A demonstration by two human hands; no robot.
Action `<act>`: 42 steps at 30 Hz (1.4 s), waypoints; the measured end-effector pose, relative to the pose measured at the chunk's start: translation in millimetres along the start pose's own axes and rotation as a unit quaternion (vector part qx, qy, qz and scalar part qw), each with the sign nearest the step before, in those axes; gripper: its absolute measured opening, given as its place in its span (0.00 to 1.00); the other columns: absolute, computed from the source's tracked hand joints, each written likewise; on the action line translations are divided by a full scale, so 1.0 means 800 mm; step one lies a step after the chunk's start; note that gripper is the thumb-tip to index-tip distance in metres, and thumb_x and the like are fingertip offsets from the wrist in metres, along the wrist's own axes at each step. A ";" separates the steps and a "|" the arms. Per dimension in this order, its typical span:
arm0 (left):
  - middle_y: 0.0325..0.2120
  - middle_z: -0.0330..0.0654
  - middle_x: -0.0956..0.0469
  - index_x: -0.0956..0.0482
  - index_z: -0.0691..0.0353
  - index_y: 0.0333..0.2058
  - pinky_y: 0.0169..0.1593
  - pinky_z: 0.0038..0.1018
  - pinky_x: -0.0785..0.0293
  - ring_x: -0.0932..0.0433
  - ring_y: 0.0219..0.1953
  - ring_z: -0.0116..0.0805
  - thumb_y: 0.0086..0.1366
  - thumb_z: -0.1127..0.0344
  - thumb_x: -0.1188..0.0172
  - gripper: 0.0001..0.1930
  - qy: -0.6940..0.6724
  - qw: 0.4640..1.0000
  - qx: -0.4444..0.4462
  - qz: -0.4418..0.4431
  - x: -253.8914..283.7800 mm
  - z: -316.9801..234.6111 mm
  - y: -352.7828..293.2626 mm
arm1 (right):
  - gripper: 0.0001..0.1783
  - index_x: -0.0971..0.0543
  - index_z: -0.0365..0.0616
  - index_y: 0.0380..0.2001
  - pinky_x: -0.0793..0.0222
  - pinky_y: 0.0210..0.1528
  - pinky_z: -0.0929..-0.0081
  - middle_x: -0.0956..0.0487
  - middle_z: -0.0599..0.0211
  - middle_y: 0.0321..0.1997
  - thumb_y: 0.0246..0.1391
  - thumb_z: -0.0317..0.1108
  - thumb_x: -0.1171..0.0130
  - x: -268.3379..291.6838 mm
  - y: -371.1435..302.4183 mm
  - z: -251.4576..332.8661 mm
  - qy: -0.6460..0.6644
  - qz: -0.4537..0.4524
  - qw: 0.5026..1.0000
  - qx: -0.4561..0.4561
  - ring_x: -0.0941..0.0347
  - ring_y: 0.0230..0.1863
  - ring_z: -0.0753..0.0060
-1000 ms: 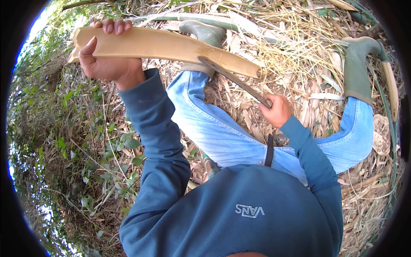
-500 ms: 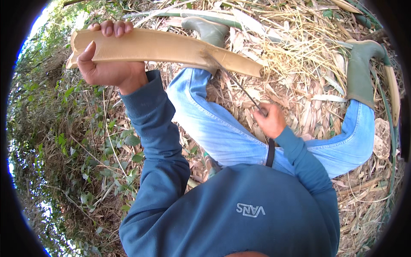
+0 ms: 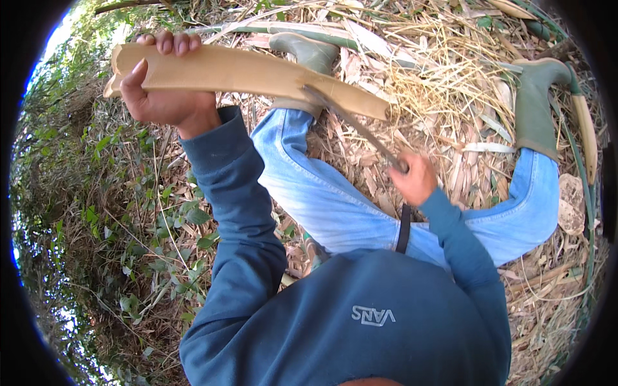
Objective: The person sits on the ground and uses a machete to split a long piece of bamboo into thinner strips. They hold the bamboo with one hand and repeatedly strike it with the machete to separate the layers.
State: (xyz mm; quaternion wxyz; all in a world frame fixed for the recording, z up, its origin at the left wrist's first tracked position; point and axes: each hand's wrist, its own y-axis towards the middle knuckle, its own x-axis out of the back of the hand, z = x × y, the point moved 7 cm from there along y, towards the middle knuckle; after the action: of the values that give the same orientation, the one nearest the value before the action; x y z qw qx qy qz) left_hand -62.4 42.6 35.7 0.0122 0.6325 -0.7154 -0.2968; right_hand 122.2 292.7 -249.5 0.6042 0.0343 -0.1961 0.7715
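A long tan piece of split wood or bamboo (image 3: 244,72), slightly curved and tapering to its right end, is held up at the upper left. My left hand (image 3: 164,103) grips its broad, notched end, fingertips over the far edge and thumb across the face. At lower right of it my right hand (image 3: 414,178) is closed round the handle end of a long, narrow knife (image 3: 364,132). The blade slants up and left, its tip end lying against or just over the near edge of the tan piece. Most of the handle is hidden in my fist.
My jeans-clad legs (image 3: 335,183) are spread, with green rubber boots (image 3: 541,106) on the ground. Pale shavings and dry strips (image 3: 444,77) litter the ground between them. Green stalks (image 3: 587,212) lie at right beside a stone (image 3: 571,204). Leafy plants (image 3: 148,212) grow at left.
My right hand has shifted slightly right and the knife has turned, showing more of its flat side. The tan piece has moved very little in my left hand.
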 end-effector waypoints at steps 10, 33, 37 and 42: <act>0.28 0.44 0.36 0.34 0.62 0.41 0.39 0.38 0.35 0.34 0.30 0.38 0.50 0.57 0.49 0.20 0.005 1.000 0.003 -0.012 -0.005 0.001 -0.005 | 0.15 0.19 0.32 0.30 0.32 0.29 0.60 0.24 0.46 0.19 0.46 0.36 0.38 -0.019 0.006 -0.014 0.001 0.006 1.000 -0.013 0.24 0.22 0.52; 0.28 0.44 0.36 0.35 0.63 0.41 0.39 0.38 0.35 0.35 0.30 0.38 0.49 0.58 0.48 0.22 0.006 1.000 -0.006 -0.022 -0.010 -0.004 -0.010 | 0.15 0.20 0.36 0.27 0.30 0.28 0.58 0.24 0.43 0.20 0.45 0.39 0.35 -0.015 0.007 0.001 -0.004 -0.001 1.000 -0.001 0.24 0.25 0.43; 0.29 0.44 0.36 0.35 0.63 0.42 0.39 0.38 0.35 0.35 0.31 0.38 0.49 0.58 0.48 0.22 0.017 1.000 -0.007 -0.019 -0.009 -0.012 -0.009 | 0.15 0.20 0.36 0.27 0.31 0.27 0.58 0.25 0.44 0.19 0.48 0.40 0.37 -0.021 -0.011 0.005 0.068 0.000 0.998 -0.003 0.24 0.24 0.43; 0.29 0.45 0.36 0.35 0.64 0.42 0.39 0.38 0.35 0.35 0.31 0.39 0.49 0.58 0.48 0.22 -0.007 1.000 0.001 -0.005 -0.007 -0.006 -0.009 | 0.11 0.22 0.36 0.27 0.32 0.27 0.59 0.25 0.45 0.20 0.45 0.33 0.36 -0.007 -0.032 0.057 0.107 0.005 0.993 0.057 0.24 0.24 0.44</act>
State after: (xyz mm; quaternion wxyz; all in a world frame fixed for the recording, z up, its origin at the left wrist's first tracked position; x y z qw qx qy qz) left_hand -52.8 45.6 38.8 0.0049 0.6338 -0.7126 -0.3009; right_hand 139.4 276.5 -202.2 0.6145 -0.0146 -0.0864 0.7840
